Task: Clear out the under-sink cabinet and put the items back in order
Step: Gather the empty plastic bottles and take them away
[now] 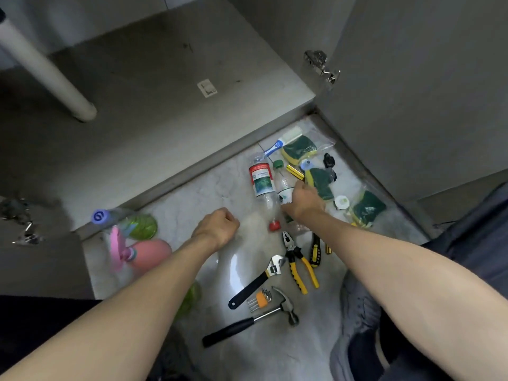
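Marble floor (pixel 214 188) is lying below the bare cabinet shelf (pixel 154 111), my landmark. Just in front of its lip, I am watching the right hand (pixel 303 200) gripping a green-capped bottle (pixel 283 180) beside a red-labelled bottle (pixel 262 182); the left hand (pixel 218 225) is hanging fisted, holding nothing.

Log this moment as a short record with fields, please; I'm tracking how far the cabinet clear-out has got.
cabinet: floor holds only a small white tag and the drain pipe
left hand: fist, holds nothing
right hand: grips the green-capped bottle
beside it: red-capped bottle lying on the tiles
tools: wrench, pliers, hammer, hex keys
cleaning: sponges by the door
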`<state>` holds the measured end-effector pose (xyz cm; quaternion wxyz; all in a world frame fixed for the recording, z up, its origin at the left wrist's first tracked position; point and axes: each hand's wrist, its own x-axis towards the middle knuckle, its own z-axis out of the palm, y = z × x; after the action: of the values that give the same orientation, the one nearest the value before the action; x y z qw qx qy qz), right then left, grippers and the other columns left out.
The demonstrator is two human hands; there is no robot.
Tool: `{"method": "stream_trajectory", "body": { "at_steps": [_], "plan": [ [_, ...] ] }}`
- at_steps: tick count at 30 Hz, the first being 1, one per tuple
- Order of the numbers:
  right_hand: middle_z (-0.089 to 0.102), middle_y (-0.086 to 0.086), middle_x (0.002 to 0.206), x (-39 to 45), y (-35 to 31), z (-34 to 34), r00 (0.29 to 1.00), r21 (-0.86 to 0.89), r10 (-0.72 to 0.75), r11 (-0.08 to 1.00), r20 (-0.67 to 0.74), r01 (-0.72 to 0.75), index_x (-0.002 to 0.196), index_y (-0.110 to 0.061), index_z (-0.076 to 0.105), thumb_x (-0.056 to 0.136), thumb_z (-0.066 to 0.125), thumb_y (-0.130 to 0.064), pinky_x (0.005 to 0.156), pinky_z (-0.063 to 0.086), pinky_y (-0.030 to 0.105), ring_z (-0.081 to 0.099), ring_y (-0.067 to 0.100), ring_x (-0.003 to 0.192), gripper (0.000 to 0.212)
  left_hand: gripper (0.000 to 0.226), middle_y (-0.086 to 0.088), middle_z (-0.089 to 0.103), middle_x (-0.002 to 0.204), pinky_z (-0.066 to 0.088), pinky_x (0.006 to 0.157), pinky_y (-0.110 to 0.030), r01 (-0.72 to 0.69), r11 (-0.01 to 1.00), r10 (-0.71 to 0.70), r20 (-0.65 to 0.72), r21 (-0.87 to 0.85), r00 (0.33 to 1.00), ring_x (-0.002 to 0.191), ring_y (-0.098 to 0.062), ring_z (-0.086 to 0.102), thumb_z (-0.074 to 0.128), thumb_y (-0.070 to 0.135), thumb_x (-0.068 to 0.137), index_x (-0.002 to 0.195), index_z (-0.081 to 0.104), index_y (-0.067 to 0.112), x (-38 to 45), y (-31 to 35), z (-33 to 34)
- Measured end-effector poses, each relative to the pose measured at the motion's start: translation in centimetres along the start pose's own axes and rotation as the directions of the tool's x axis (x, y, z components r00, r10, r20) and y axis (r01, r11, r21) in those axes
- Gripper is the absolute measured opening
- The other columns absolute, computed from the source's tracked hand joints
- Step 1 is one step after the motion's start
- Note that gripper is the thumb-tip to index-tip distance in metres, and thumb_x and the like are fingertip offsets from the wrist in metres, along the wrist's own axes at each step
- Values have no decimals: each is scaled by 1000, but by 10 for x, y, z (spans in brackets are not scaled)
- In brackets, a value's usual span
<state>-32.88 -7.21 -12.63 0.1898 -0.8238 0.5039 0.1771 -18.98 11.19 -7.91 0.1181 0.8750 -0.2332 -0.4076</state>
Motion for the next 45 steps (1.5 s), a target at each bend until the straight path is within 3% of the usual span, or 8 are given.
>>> {"method": "stream_trajectory", "body": {
  "at_steps": [4, 12, 18, 22, 34, 37, 42, 45],
  "plan": [
    [55, 9, 133, -2, -7, 19, 987, -152, -158, 976, -9, 155, 131, -15, 46, 83, 70, -43, 97, 44, 42, 44, 30, 128, 61, 18, -4, 66, 111, 50, 86, -33, 64, 994, -65, -11, -92, 998, 98, -26, 60, 49, 31, 91, 104, 60, 24, 13, -4, 11],
    [47, 7, 133, -26, -19, 38, 922, -89, -387, 919, -8, 385, 138, -16, 43, 79, 75, -31, 94, 40, 37, 39, 28, 121, 69, 78, -12, 55, 132, 47, 100, -46, 304, 912, -326, -34, -277, 945, 117, -36, 57, 61, 54, 86, 143, 27, 12, 25, -23, 34],
    [44, 9, 125, -49, -10, 27, 948, 28, -319, 948, 14, 318, 136, -17, 41, 79, 76, -41, 78, 40, 35, 51, 31, 113, 71, 87, -9, 58, 121, 43, 85, -37, 299, 599, -561, -124, -743, 818, 92, -28, 56, 77, 60, 69, 133, 40, 15, 39, -16, 38],
    [44, 8, 129, -64, -4, 23, 970, 124, -242, 963, 26, 238, 139, -18, 40, 79, 76, -43, 86, 47, 39, 51, 30, 118, 74, 91, -11, 54, 125, 44, 101, -45, 366, 416, -648, 12, -833, 762, 107, -32, 56, 84, 47, 66, 136, 38, 12, 59, -14, 26],
    [46, 8, 132, -75, -12, -7, 998, 455, -58, 889, 3, 51, 137, -16, 44, 74, 76, -42, 92, 49, 39, 56, 30, 113, 75, 54, -13, 66, 114, 57, 92, -45, 260, 441, -485, 15, -859, 874, 99, -32, 69, 79, 35, 68, 109, 56, 10, 34, 0, 5],
    [53, 6, 126, -76, -32, -36, 994, 583, -2, 810, -106, 64, 132, -18, 50, 69, 77, -41, 87, 52, 38, 59, 26, 104, 72, 55, -9, 64, 105, 58, 85, -40, 208, 413, -436, 8, -887, 900, 93, -29, 68, 78, 39, 73, 113, 53, 12, 19, 8, -17],
    [67, 2, 101, -91, -62, -102, 971, 795, 63, 588, -230, 150, 114, -24, 58, 66, 77, -35, 54, 45, 25, 62, 12, 75, 54, 40, -18, 63, 88, 49, 43, -24, 203, 431, -201, 125, -879, 971, 64, -30, 61, 71, 27, 86, 116, 55, 5, -19, 28, -46],
    [63, 5, 110, -108, -76, -139, 955, 834, 31, 496, -293, 240, 117, -20, 54, 65, 75, -33, 71, 56, 35, 65, 23, 89, 58, 42, -20, 63, 89, 49, 46, -25, 97, 431, -124, 47, -897, 991, 61, -29, 60, 72, 23, 86, 118, 53, 4, -47, 49, -64]
  ]
}}
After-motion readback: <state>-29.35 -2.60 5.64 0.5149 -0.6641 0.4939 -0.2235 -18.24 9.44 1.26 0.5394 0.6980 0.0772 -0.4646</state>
